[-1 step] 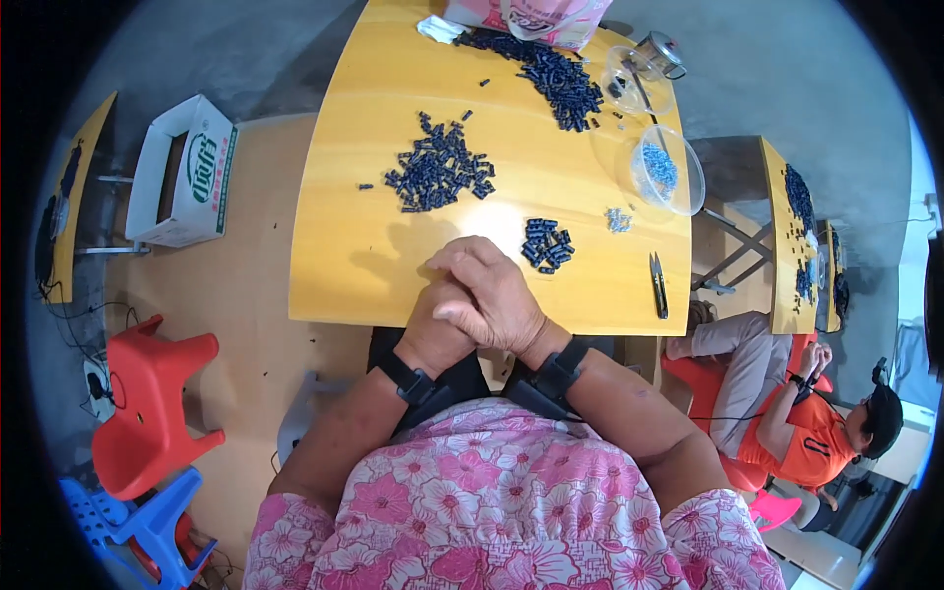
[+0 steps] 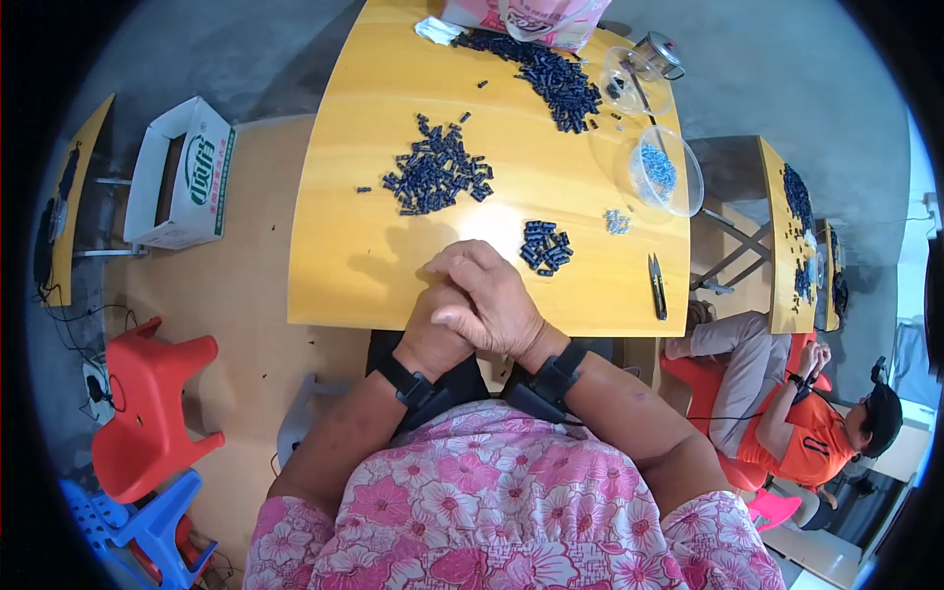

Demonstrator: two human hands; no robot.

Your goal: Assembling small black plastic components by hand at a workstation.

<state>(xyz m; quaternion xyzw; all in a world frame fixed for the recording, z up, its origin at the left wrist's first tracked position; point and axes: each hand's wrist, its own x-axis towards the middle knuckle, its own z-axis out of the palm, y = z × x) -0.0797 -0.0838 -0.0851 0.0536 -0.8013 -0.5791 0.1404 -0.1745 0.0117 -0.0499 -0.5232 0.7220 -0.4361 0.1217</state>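
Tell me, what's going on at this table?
A person in a pink flowered top is at a yellow table, the right hand folded over the left hand; no piece shows in their grip. Beyond the right hand lies a small pile of dark pieces, with a larger pile farther off. Rightward are loose silver bits, a clear bowl of blue bits and black snips. Another person in orange sits off to the right.
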